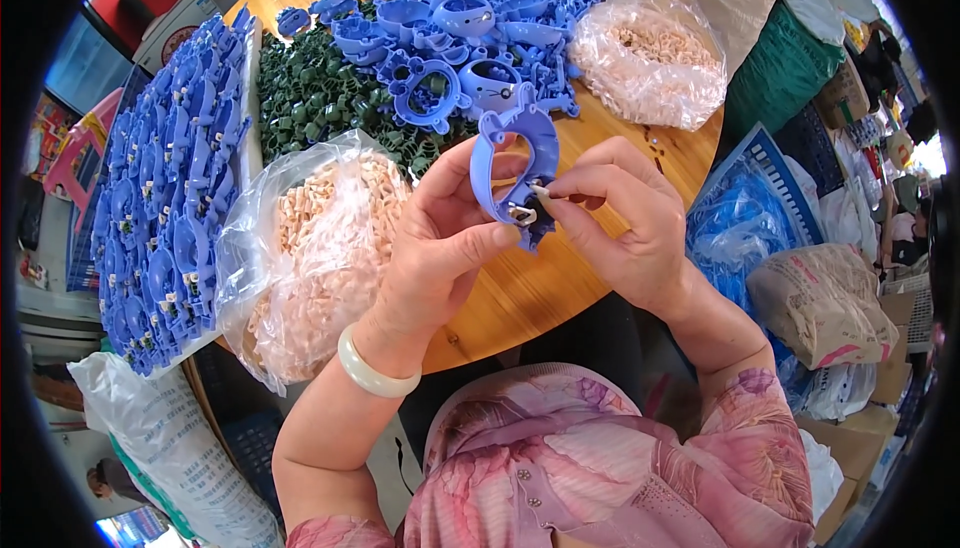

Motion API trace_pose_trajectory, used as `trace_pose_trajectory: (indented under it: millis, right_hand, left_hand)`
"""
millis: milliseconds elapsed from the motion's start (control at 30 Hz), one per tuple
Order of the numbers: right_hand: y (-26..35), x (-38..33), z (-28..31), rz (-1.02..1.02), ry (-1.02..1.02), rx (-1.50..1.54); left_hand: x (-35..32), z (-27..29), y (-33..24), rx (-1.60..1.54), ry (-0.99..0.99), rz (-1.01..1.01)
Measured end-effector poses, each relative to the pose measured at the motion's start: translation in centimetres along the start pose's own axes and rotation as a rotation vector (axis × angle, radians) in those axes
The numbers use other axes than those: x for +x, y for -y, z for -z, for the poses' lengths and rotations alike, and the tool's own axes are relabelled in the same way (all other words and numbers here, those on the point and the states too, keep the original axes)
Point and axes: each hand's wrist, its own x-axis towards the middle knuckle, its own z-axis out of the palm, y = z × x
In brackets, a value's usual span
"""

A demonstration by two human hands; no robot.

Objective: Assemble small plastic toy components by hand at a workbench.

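Note:
My left hand [450,213] grips a blue plastic shell part [485,163] with a round opening, held up over the near side of the table. Inside its lower end sit a dark piece and a small whitish piece [522,214]. My right hand [625,213] pinches a small cream plastic piece [540,190] between thumb and forefinger, right at the shell's inner edge. Whether that piece touches the shell, I cannot tell. Beside my left wrist lies a clear bag of small cream pieces [335,233].
Blue shell parts [465,16] and dark green pieces [320,88] are heaped on the round wooden table [520,313]. Another bag of cream pieces [650,53] lies at the far right. A tray of blue assemblies [175,198] stands at left; sacks and a blue bag [735,233] crowd the right.

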Motion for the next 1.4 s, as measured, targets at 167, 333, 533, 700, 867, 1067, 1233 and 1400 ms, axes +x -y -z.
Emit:
trace_pose_trajectory:
  millis: [167, 333, 533, 700, 867, 1067, 1233, 1400]
  right_hand:
    - [0.1, 0.0, 0.1, -0.084, 0.01, 0.111]
    - [-0.3, -0.3, -0.1, 0.023, -0.04, 0.035]
    - [0.0, -0.3, -0.1, 0.004, -0.044, 0.056]
    - [0.2, -0.2, 0.1, -0.079, 0.038, 0.139]
    - [0.1, -0.6, 0.4, -0.243, 0.095, 0.303]
    - [-0.5, -0.5, 0.7, -0.199, 0.133, 0.319]
    - [-0.2, -0.2, 1.2, -0.184, 0.179, 0.26]
    - [-0.3, 0.0, 0.9, -0.049, 0.141, 0.155]
  left_hand:
    - [-0.1, -0.1, 0.0, 0.002, -0.019, -0.003]
    - [0.0, -0.1, 0.2, 0.017, -0.008, -0.026]
    - [0.0, 0.0, 0.3, 0.021, -0.001, -0.053]
    - [-0.3, 0.1, 0.6, 0.117, 0.007, -0.08]
    - [-0.3, 0.2, 0.8, 0.159, 0.049, -0.11]
    - [-0.3, 0.2, 0.7, 0.174, 0.062, -0.101]
    - [-0.2, 0.1, 0.7, 0.156, 0.066, -0.109]
    - [-0.2, 0.0, 0.5, 0.124, 0.031, -0.094]
